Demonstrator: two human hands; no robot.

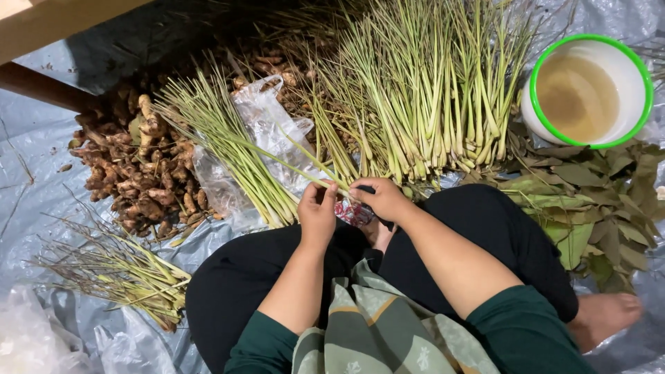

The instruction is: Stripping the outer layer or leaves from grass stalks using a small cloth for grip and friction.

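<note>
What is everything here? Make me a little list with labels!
Left hand: pinches a thin lemongrass stalk
Right hand: touches the same stalk's end
Big pile: lemongrass stalks
Left of it: ginger roots, clear plastic bag
Top right: white bowl with green rim, cloudy water
Right side: dried leaves
Floor: grey plastic sheet

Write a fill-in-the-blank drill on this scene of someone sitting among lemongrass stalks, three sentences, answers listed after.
1. Both the left hand and the right hand pinch a thin green ____.
2. The white bucket holding cloudy liquid has a ____ rim.
3. The brown ginger roots lie on the person's ____ side, beside a clear plastic bag.

Missing words: stalk; green; left
</note>
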